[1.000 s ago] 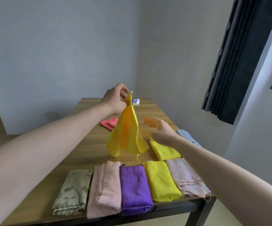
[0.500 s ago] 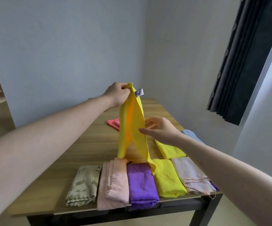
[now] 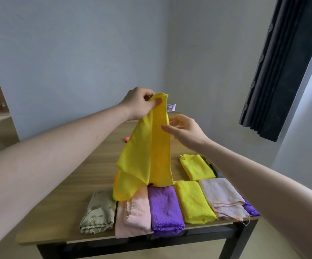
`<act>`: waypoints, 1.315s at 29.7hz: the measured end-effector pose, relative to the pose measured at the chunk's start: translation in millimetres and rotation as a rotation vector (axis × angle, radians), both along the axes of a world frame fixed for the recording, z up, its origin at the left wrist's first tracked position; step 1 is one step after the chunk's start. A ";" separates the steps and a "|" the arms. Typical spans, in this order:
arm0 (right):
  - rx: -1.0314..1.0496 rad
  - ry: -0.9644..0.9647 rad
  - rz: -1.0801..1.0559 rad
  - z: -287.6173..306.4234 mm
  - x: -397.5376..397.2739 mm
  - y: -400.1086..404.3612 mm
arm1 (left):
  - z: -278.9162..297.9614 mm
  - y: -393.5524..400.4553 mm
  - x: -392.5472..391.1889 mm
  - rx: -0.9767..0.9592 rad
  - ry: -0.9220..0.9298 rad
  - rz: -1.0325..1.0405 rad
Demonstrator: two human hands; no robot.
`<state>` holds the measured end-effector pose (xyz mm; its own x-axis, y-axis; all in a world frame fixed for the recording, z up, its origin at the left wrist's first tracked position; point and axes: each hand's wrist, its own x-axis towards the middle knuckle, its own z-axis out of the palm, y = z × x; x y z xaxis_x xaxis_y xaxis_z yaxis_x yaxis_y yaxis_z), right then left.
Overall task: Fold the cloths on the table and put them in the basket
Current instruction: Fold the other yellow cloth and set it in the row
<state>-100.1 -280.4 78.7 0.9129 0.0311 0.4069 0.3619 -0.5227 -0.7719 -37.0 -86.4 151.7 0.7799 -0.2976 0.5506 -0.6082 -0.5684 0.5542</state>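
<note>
Partly, red cloth (image 3: 126, 139) hidden behind yellow cloth (image 3: 147, 152)

Pale blue-grey walls (image 3: 76, 53) met in a corner. Dark pleated curtain (image 3: 282, 71) hung right. Wooden table (image 3: 57, 212) on black frame; daylight soft.
</note>
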 end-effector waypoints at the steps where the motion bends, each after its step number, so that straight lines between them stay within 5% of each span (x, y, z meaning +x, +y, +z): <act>1: 0.003 -0.032 -0.011 2.7 -1.1 2.6 | -0.4 -0.2 -0.1 0.007 -0.005 -0.014; 7: -0.089 -0.224 -0.216 9.0 6.7 3.2 | -2.2 2.7 -5.6 0.100 -0.013 -0.035; 18: 0.011 -0.105 -0.207 28.7 9.4 -3.0 | -28.3 27.8 -4.2 0.516 0.360 0.007; 25: -0.227 -0.038 -0.201 29.4 18.0 -3.8 | -19.1 24.4 9.5 0.210 0.189 0.051; 29: -0.207 -0.118 -0.260 28.5 28.6 -4.3 | -12.1 24.1 8.3 0.317 0.035 0.056; 35: -0.205 -0.078 -0.387 42.5 42.4 -24.5 | -9.3 50.1 16.1 0.722 0.028 0.211; 39: -0.163 -0.035 -0.430 51.8 53.9 -34.3 | -6.7 68.1 27.9 0.633 0.053 0.359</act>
